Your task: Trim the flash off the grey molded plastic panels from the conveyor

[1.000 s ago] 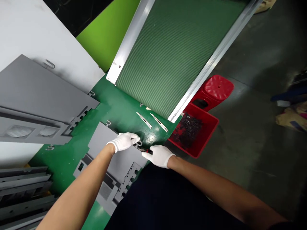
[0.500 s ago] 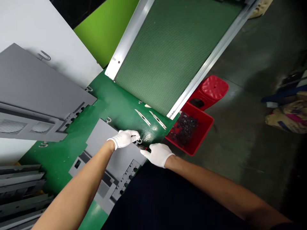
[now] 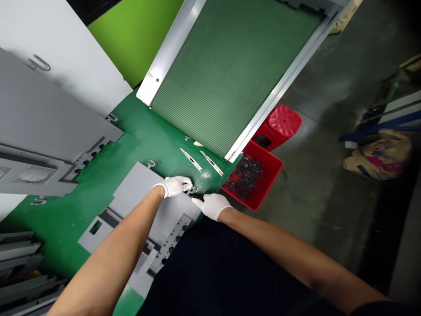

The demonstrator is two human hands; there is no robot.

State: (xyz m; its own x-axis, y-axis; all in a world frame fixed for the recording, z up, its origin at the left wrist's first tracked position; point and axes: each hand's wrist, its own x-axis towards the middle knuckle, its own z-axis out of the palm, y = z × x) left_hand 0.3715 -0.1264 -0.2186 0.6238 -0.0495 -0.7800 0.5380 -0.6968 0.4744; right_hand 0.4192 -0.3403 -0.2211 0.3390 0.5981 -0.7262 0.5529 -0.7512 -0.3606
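A grey sheet-like panel (image 3: pixel 164 215) with a row of round holes and a vent lies on the green work surface before me. At its far right edge my left hand (image 3: pixel 176 186), in a white glove, pinches at a small U-shaped metal hook (image 3: pixel 191 191). My right hand (image 3: pixel 213 205), gloved too, is closed around a small dark tool with a little red on it (image 3: pixel 196 199). The tool's tip is by the hook; most of the tool is covered by the hand, so its kind does not show. Another such hook (image 3: pixel 151 163) sits at the panel's upper edge.
Two slim pale knife-like pieces (image 3: pixel 212 163) lie beyond my hands. A ribbed green conveyor belt (image 3: pixel 230 79) rises behind them. Right of it stand a red bin (image 3: pixel 271 180) of small dark parts and a red stool (image 3: pixel 285 120). Larger grey panels (image 3: pixel 49 109) lean left.
The view has shifted slightly, so surroundings sit further left. My hands stay together at the hook, and less of the dark tool shows now.
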